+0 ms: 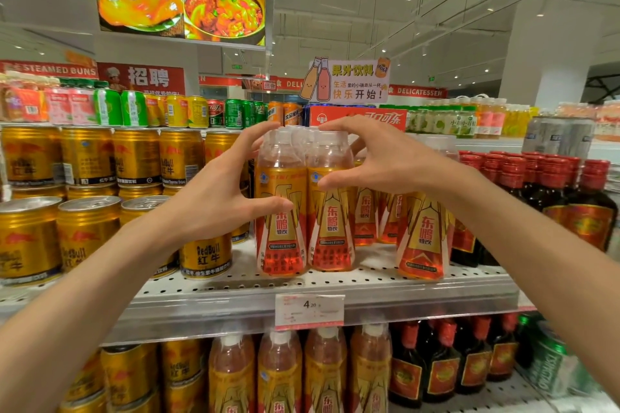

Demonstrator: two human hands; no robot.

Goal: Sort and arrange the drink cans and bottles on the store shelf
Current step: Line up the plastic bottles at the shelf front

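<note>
Two orange energy-drink bottles with clear caps stand side by side at the front of the perforated white shelf [235, 282]. My left hand [218, 191] curls round the left bottle [281, 238], thumb on its label and fingers up at the cap. My right hand [385, 164] curls round the right bottle [332, 238], thumb on the label's top and fingers over the cap. More of the same bottles stand behind, and one [422, 238] stands alone to the right.
Gold Red Bull cans [90, 157] are stacked in two layers on the left. Dark bottles with red caps [590, 204] fill the right. A price tag [309, 310] hangs on the shelf edge. The lower shelf holds more orange bottles [278, 369]. Mixed cans line the top.
</note>
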